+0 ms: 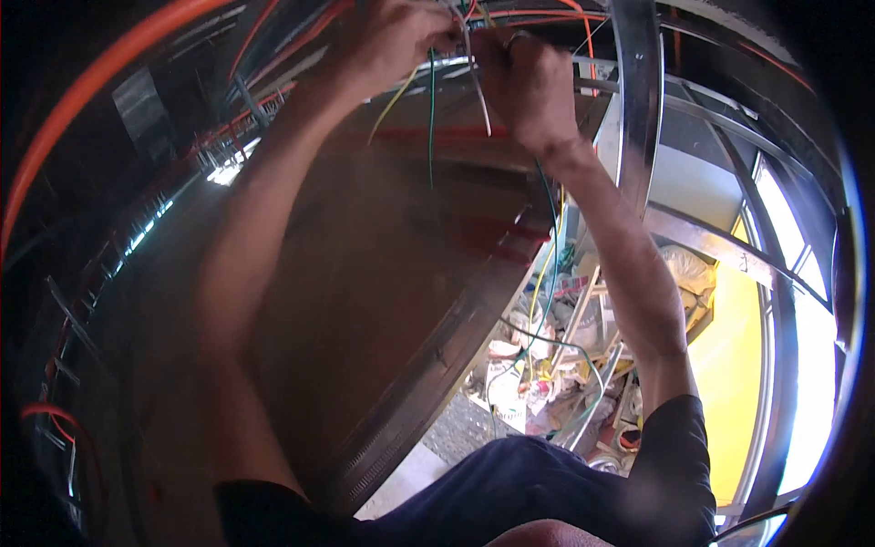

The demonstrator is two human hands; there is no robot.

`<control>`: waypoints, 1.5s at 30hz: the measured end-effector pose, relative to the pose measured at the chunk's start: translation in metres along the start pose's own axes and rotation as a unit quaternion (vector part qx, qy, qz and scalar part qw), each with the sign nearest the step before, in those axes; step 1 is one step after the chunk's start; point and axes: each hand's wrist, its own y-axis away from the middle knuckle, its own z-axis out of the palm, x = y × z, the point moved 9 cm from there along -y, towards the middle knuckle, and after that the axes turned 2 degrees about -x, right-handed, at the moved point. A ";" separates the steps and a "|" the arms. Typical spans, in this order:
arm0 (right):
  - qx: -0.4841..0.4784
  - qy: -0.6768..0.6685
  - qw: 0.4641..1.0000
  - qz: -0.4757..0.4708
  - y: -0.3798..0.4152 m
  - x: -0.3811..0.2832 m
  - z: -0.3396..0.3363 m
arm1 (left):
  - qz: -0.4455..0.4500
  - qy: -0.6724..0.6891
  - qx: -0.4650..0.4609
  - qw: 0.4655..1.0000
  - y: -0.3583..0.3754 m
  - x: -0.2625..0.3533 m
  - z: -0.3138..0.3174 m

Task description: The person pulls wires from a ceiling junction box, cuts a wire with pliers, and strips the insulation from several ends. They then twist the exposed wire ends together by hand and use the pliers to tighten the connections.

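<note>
Both my arms reach up to the top of the view, where a bundle of thin electrical wires comes down from the ceiling. My left hand (401,41) is closed, its fingertips pinching at the wires. Close beside it on the right, my right hand (536,87) is curled shut with its knuckles up; what lies inside its fingers is hidden. Between and below the hands dangle loose wire ends: a green wire (431,118), a yellow wire (392,108) and a whitish wire (478,89). More green and yellow wire hangs down past my right wrist.
Orange conduit (56,114) curves along the upper left. A metal upright (638,109) stands just right of my right hand. A large dark brown panel (365,273) fills the middle. Far below lie bags and scrap (547,356), with a yellow sheet (729,383) at the right.
</note>
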 end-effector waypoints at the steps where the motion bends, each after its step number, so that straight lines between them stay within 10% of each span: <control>1: -0.008 0.030 0.999 0.014 0.000 0.000 0.001 | -0.055 0.013 -0.046 0.997 0.001 -0.007 0.006; 4: -0.112 -0.043 0.982 0.144 0.000 0.014 0.015 | -0.052 0.067 -0.062 0.994 -0.001 0.006 -0.008; 9: -0.065 -0.062 0.992 0.094 0.001 0.022 0.007 | -0.038 0.044 -0.057 0.997 0.002 -0.006 0.006; 12: -0.210 -0.088 0.974 0.014 0.054 0.015 0.018 | 0.002 0.021 -0.045 0.999 -0.001 -0.004 0.004; 18: -0.566 -0.013 0.822 0.060 0.117 -0.070 0.032 | -0.022 0.076 -0.019 0.997 0.000 -0.013 0.013; 27: -0.680 -0.152 0.713 0.071 0.131 -0.058 0.051 | -0.006 0.085 -0.012 0.996 0.001 -0.003 0.001; 34: -0.693 -0.082 0.716 0.033 0.149 -0.056 0.052 | -0.009 0.108 -0.007 0.994 -0.002 0.001 0.003; 40: -0.457 0.118 0.879 -0.071 0.127 -0.085 0.020 | 0.034 0.090 0.027 0.995 -0.001 0.006 -0.005; 45: -0.421 0.087 0.890 -0.155 0.109 -0.099 -0.051 | 0.024 0.108 0.023 0.994 0.002 0.001 0.001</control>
